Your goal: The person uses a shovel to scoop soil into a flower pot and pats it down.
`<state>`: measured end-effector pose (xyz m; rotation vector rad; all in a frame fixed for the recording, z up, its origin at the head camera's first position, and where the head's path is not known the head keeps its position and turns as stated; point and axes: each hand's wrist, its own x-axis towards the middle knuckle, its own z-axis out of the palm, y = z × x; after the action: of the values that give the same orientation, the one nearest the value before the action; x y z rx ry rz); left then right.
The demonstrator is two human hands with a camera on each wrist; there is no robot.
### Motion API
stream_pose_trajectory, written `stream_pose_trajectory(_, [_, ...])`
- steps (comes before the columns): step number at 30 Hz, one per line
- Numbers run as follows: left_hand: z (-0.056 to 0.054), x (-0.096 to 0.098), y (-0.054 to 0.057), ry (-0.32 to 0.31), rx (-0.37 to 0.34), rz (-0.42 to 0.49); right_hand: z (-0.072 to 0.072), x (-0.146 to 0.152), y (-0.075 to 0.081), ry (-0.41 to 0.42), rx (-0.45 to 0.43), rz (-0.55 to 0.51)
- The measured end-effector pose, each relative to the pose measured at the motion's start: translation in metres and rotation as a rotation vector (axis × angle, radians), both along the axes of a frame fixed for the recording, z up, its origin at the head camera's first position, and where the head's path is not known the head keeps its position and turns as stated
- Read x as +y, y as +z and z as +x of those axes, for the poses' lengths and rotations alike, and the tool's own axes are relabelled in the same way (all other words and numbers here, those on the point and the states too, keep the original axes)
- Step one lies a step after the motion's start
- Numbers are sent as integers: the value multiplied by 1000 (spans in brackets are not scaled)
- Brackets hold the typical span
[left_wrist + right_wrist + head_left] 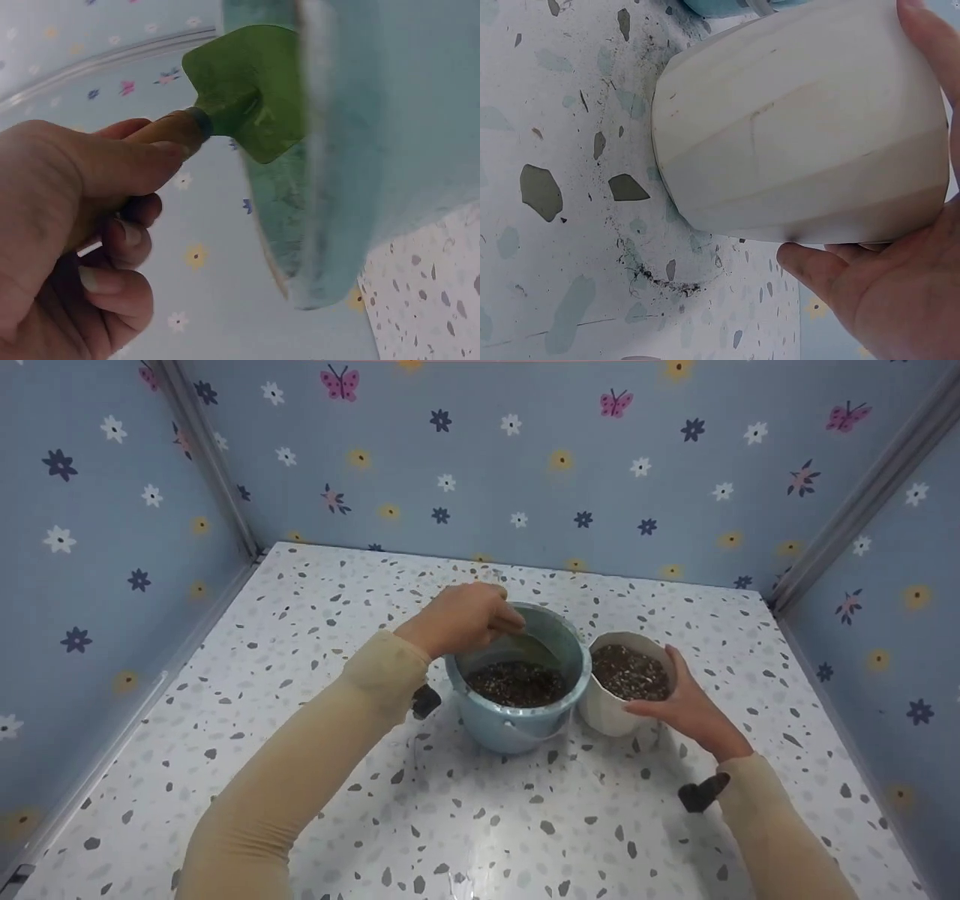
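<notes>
My left hand (465,619) grips the wooden handle of a garden trowel (255,90) over the far left rim of a light blue bucket (491,726). The trowel's green blade reaches inside the bucket mouth, above dark soil (517,687) low in the bucket. Just right of the bucket is a white faceted pot (609,715), filled well up with soil (630,673) flecked with pale bits. Around that pot's right side my right hand (694,709) holds on, thumb at the near rim and fingers along the far side.
Black soil crumbs (671,285) lie on the white speckled tabletop (525,262) near the pot's base. Flower-patterned blue panels (510,457) close in the table at the back and both sides. A thin handle (536,735) hangs down the bucket's front.
</notes>
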<state>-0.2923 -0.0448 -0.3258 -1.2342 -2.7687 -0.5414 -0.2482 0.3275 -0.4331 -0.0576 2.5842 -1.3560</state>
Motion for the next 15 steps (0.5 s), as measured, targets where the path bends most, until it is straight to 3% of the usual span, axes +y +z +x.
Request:
stream_pose_trajectory(2, [-1, 6, -5, -21, 76, -38, 0, -1, 1, -7, -3, 2])
stream_pose_trajectory(5, [-2, 13, -12, -53, 135, -68, 0, -1, -1, -7, 1, -5])
stream_pose_trajectory(11, [-2, 22, -26, -82, 123, -93, 1, 0, -4, -3, 8, -10])
stream_pose_trajectory(15, [-2, 19, -27, -88, 118, -117, -1, 0, -2, -2, 6, 0])
